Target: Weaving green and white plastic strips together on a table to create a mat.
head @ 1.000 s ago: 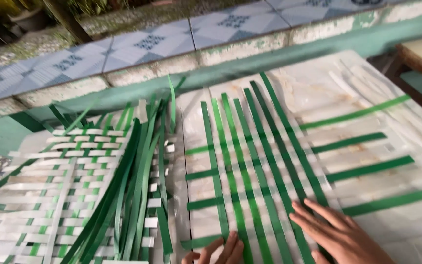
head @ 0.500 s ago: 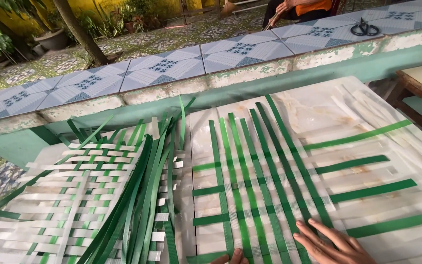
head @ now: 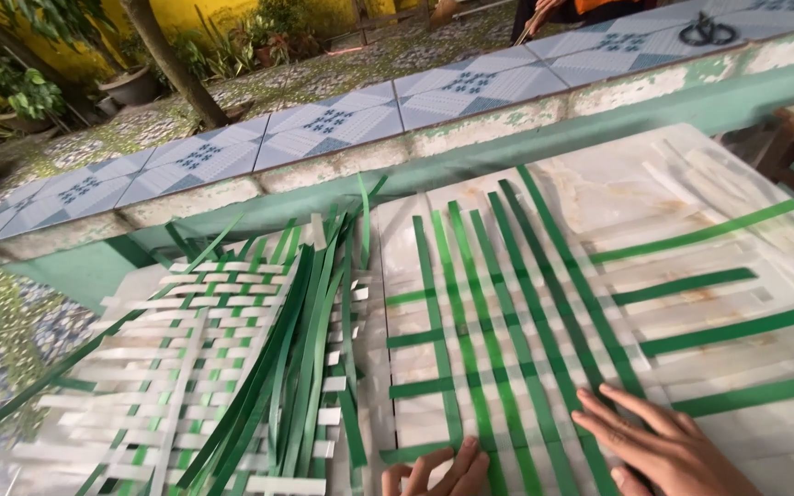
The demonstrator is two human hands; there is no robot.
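Right hand (head: 659, 445) flat, left hand (head: 438, 470) seemingly flat.

The left hand (head: 438, 470) is cut off by the bottom edge, so only its fingers (head: 467, 456) are seen. The right hand (head: 659, 445) is cropped at the wrist. The woven mat (head: 544, 321) runs beyond the lower edge. A dark object (head: 707, 29) on the tiled ledge (head: 342, 124) is too small to be identified.

Tiled low wall (head: 342, 129), mossy paved yard (head: 323, 73), potted plants (head: 130, 83), daylight

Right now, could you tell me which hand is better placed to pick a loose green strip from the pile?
Probably the left hand: it lies nearer the loose green strips; the right hand rests flat on the woven mat, farther away.
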